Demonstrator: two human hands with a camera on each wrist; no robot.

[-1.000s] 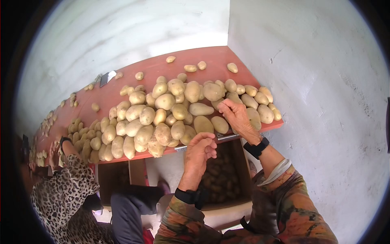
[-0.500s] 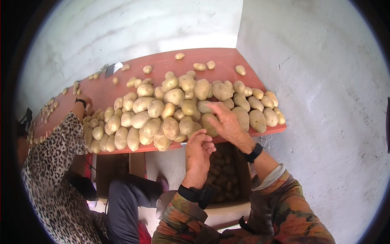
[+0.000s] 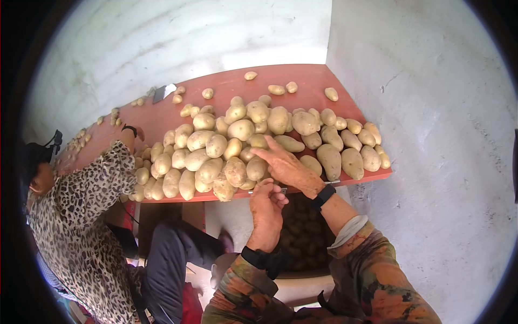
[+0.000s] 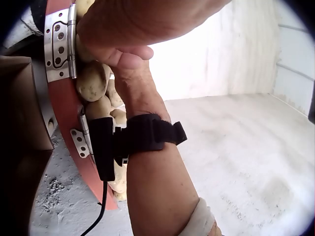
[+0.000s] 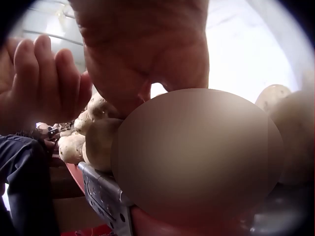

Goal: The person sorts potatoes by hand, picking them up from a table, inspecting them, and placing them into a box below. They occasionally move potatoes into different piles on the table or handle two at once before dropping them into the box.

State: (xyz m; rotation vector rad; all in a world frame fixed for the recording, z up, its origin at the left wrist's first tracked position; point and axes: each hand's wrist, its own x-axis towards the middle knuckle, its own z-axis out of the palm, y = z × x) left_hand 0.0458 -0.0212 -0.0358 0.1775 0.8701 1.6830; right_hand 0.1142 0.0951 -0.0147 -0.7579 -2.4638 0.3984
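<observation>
Potatoes [image 3: 216, 146] lie heaped along the front of the red table [image 3: 302, 75]. My right hand [image 3: 288, 167] reaches across their near side, fingers spread and pointing left, at the potatoes; whether it touches one is unclear. Below it, by the table edge, my left hand [image 3: 266, 218] hangs with fingers loosely bent, and no item shows in it. The left wrist view shows my left hand [image 4: 147, 19] close in front of my right hand [image 4: 140, 93]. In the right wrist view, a large blurred round shape lies below my right hand [image 5: 142, 49], left of which is my left hand [image 5: 44, 78].
A person in a leopard-print top [image 3: 81, 216] sits at the left, one arm over the table. Beneath the table stands a container of potatoes [image 3: 305, 232]. Small potatoes [image 3: 331, 94] lie towards the back. Metal hinges [image 4: 60, 44] line the front edge; a grey wall [image 3: 426, 108] rises at right.
My right hand has moved left across the potatoes, its fingers spreading. The left hand has stayed near the edge. The view has shifted left, showing more of the neighbouring person.
</observation>
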